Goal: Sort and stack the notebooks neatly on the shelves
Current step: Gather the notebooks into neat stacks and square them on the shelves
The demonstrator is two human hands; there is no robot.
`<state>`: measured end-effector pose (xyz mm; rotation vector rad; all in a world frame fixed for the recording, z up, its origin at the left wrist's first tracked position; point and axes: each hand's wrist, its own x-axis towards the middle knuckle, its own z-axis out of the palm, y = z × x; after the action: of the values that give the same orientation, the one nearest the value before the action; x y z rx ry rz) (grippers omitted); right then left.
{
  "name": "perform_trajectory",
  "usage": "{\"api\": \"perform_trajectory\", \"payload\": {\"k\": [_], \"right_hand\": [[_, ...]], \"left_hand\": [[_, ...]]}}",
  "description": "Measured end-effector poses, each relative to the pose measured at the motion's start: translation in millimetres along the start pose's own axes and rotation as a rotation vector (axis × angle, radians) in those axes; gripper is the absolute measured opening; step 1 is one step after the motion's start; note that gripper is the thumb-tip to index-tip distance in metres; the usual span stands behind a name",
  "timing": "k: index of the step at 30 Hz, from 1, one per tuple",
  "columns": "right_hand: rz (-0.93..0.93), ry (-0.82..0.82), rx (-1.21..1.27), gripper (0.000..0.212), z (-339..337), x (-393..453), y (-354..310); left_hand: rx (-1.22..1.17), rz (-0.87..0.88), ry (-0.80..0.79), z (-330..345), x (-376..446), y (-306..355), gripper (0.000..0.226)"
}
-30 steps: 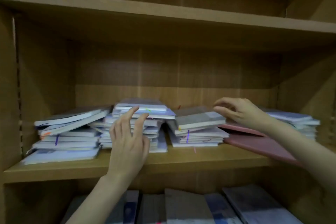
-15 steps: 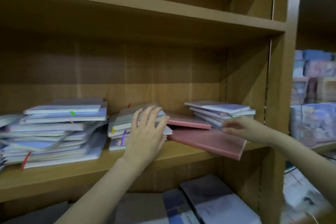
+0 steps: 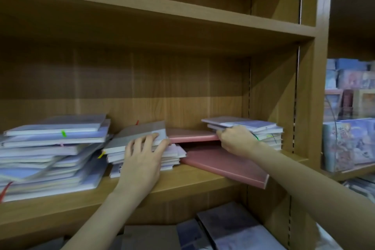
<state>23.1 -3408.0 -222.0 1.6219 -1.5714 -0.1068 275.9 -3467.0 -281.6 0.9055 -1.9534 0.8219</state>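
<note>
The left hand (image 3: pixel 142 156) presses spread, straight fingers against the middle notebook stack (image 3: pixel 142 148); the right hand (image 3: pixel 235 141) curls around the right stack's (image 3: pixel 255 130) front edge.

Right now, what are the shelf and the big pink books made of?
The shelf looks like wood or wood-look board: brown grain lines, dull finish. The pink books seem to have stiff, smooth matte covers, maybe card or faux leather, with pale paper edges.
</note>
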Motion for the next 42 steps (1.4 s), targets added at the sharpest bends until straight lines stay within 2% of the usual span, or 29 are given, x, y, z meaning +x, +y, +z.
{"api": "perform_trajectory", "payload": {"k": [2,4,7,11,13,16,17,20,25,27,28,30,32,35,38,42], "right_hand": [[0.036,0.161,0.049,0.018,-8.5,-0.8,4.3],[0.016,0.198,0.080,0.017,-15.4,-5.2,4.0],[-0.055,0.371,0.108,0.018,-30.9,-22.4,-5.3],[-0.130,0.476,0.237,0.034,-61.2,-53.0,-31.8],[-0.184,0.397,0.295,0.032,-73.7,-67.3,-42.8],[-0.154,0.062,0.401,0.043,-73.9,-77.4,-46.1],[-0.133,0.053,0.409,0.047,-75.2,-79.1,-43.1],[-0.118,0.205,0.439,0.046,-78.3,-80.7,-18.8],[-0.024,0.169,0.464,0.049,-60.1,-104.6,39.1],[-0.041,-0.081,0.496,0.050,-48.2,-122.8,40.3],[-0.074,-0.223,0.492,0.057,-38.8,-130.4,36.2],[-0.091,-0.302,0.507,0.076,-25.4,-141.9,27.8],[-0.055,-0.222,0.509,0.083,-18.8,-147.1,25.6],[-0.055,0.144,0.389,0.067,-11.9,-144.1,19.3],[-0.092,0.362,0.315,0.041,-14.9,-142.3,-8.1],[-0.156,0.600,0.261,0.027,-31.5,-140.5,-49.8]], "left_hand": [[0.007,-0.008,0.021,-0.6,0.0,0.6,0.059],[0.016,-0.033,0.022,-2.4,0.1,1.4,0.059],[0.007,-0.068,0.015,-3.5,-0.2,2.5,0.058],[-0.020,-0.059,0.065,-0.3,-3.0,1.8,0.063],[-0.018,-0.036,0.086,0.2,-4.2,1.6,0.062],[0.006,-0.023,0.114,0.5,-5.5,2.2,0.058],[0.022,-0.024,0.121,0.5,-5.6,2.0,0.054],[0.043,-0.002,0.085,-1.4,-4.0,1.4,0.044],[0.026,0.014,0.046,-2.4,-2.2,4.0,0.047],[0.016,0.003,0.013,-4.5,-2.2,6.3,0.049],[0.012,0.003,0.000,-6.5,-2.5,7.2,0.051],[0.001,0.032,-0.007,-9.7,-2.8,8.4,0.052],[0.011,0.121,0.002,-11.6,-0.6,11.3,0.043],[0.080,0.236,-0.112,-12.0,10.0,17.4,0.036],[0.148,0.240,-0.247,-7.5,15.4,24.2,0.031],[0.177,0.204,-0.233,1.8,15.4,24.4,0.036]]}}
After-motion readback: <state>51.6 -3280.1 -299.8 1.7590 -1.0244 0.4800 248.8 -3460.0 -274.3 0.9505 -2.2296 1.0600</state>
